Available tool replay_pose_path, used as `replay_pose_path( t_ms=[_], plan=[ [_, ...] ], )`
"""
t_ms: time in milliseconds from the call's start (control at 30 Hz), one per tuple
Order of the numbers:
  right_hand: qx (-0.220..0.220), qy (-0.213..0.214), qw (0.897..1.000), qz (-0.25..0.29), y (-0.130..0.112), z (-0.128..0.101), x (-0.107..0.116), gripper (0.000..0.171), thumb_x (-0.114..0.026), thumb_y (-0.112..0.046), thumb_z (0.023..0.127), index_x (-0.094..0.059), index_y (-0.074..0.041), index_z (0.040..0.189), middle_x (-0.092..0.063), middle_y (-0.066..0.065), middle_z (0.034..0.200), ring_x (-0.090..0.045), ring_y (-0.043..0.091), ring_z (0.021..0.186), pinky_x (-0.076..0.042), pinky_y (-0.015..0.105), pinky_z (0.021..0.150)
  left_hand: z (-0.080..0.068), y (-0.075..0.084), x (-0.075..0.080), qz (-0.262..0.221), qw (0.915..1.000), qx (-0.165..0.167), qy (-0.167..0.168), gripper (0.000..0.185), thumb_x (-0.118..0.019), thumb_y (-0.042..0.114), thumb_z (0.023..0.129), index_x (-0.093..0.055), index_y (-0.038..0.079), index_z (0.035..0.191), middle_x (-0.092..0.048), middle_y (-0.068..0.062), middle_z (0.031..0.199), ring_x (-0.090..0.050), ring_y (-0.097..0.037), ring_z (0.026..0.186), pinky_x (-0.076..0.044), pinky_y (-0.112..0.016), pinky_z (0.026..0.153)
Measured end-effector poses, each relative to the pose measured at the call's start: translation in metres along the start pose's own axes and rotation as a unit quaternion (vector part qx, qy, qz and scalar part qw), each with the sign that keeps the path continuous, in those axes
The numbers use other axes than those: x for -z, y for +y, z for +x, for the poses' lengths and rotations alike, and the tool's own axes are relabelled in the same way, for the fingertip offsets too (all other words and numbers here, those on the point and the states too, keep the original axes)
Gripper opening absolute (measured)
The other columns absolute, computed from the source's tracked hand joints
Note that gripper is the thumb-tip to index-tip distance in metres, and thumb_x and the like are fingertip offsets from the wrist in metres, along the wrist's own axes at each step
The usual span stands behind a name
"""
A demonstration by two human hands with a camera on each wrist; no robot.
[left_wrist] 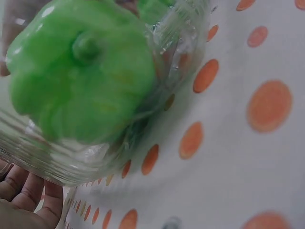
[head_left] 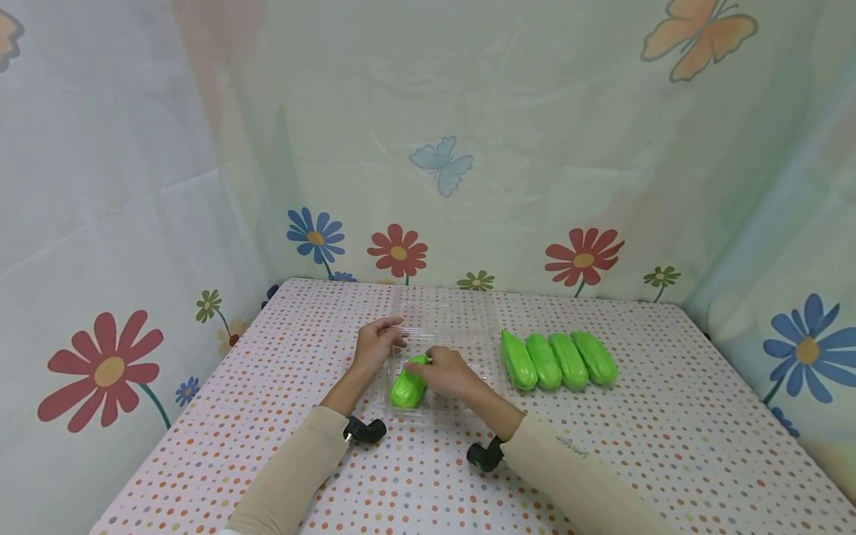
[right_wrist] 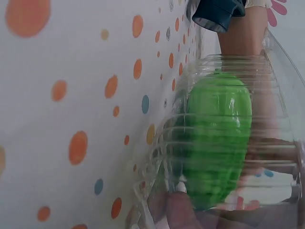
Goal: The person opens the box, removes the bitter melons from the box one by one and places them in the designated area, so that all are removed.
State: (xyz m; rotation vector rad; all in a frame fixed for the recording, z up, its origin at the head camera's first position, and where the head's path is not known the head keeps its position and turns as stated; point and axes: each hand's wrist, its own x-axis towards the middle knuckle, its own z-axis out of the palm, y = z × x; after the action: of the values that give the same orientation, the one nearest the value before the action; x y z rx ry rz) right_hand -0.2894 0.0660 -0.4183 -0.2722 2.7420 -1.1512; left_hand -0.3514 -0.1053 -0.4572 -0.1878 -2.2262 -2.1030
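A clear plastic box (head_left: 438, 413) stands on the table, its transparent lid (head_left: 444, 306) folded back. Inside its left part lies a ribbed green gourd (head_left: 406, 389), seen through the clear wall in both wrist views. My right hand (head_left: 449, 373) reaches into the box and grips this gourd near its far end. At the box's back left corner, my left hand (head_left: 373, 348) holds the edge. In the left wrist view, the fingers (left_wrist: 31, 193) touch the outside of the wall, while the thumb is hard to make out.
Several like green gourds (head_left: 558, 361) lie side by side to the right of the box. A dotted cloth (head_left: 675, 416) covers the table. Behind it hangs a curtain (head_left: 535, 148) printed with flowers and butterflies. A black wrist camera (head_left: 487, 455) sits on the right wrist.
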Motion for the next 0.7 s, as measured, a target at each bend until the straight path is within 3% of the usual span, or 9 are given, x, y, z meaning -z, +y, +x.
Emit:
replay_pose_path(
  t_ms=[367, 700],
  plan=[
    [0.014, -0.01, 1.0, -0.004, -0.003, 0.001, -0.009, 0.047, -0.066, -0.042, 0.095, -0.063, 0.003, 0.108, -0.061, 0.008, 0.084, -0.057, 0.019, 0.07, -0.046, 0.029, 0.057, 0.001, 0.001, -0.001, 0.003, 0.9997, -0.008, 0.022, 0.034, -0.055, 0.007, 0.1, -0.065, -0.003, 0.13, -0.074, -0.022, 0.104, -0.073, -0.022, 0.08, -0.061, -0.037, 0.077],
    [0.029, -0.013, 0.999, -0.039, -0.004, 0.002, -0.014, 0.048, -0.07, -0.041, 0.091, -0.062, 0.003, 0.109, -0.06, 0.008, 0.082, -0.057, 0.02, 0.07, -0.046, 0.03, 0.057, -0.001, 0.0, -0.002, -0.008, 0.9998, -0.007, 0.017, 0.035, -0.053, 0.005, 0.1, -0.062, -0.005, 0.132, -0.073, -0.025, 0.107, -0.071, -0.041, 0.091, -0.061, -0.041, 0.08]
  ],
)
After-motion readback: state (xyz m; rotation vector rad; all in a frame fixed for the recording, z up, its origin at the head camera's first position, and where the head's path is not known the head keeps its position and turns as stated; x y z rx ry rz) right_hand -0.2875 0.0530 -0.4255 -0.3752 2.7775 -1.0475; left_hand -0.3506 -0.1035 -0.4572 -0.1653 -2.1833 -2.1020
